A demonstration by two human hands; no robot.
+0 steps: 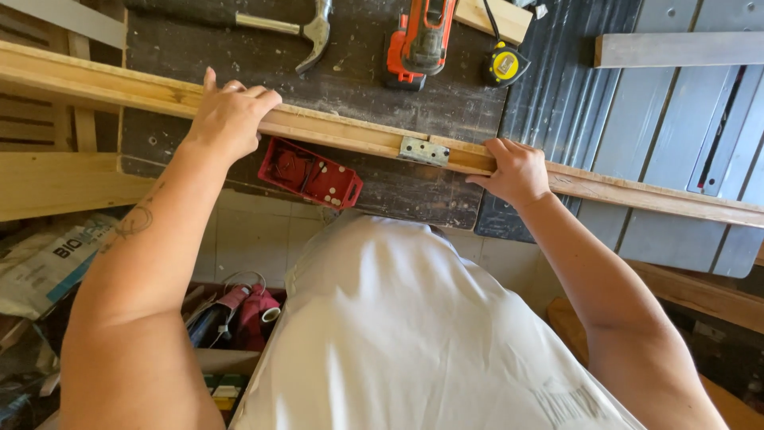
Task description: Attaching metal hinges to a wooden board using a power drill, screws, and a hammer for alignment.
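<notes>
Head view showed both hands gripping a long wooden strip [334, 131] laid across a dark workbench [446, 95]. The left hand [229, 114] curled over its top, fingers pressed together and wrapped across the far edge. The right hand [517, 170] clamped the strip, fingers closed on it, just right of a small metal hinge plate [423, 150]. Both forearms reached forward, elbows low. This looked like a positioning step, steadying the strip in place; any shift would call for an even pull from both hands. Just below the left fingers lay a red box [310, 173]; beyond them, a hammer [306, 32], and beyond the right fingers a tape measure [504, 64].
</notes>
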